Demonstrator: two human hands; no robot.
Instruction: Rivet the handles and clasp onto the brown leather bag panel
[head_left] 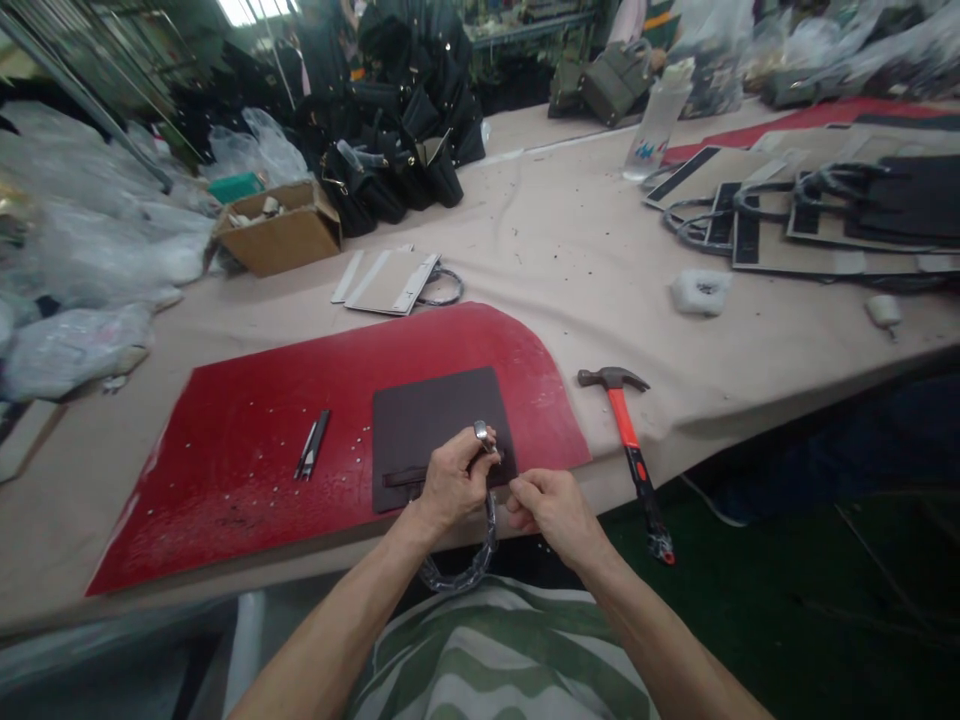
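A dark brown bag panel lies flat on a red mat at the table's front edge. Its plastic-wrapped handle loops down over that edge, in front of my body. My left hand is over the panel's lower right corner, fingers closed around a small shiny metal piece whose exact kind I cannot make out. Just right of the panel, my right hand is closed in a pinch; whatever its fingertips hold is too small to name.
A claw hammer lies at right, its grip past the table edge. Small snips rest on the mat's left part. Behind are pale panels, a cardboard box and black bags. More handled panels are stacked at right.
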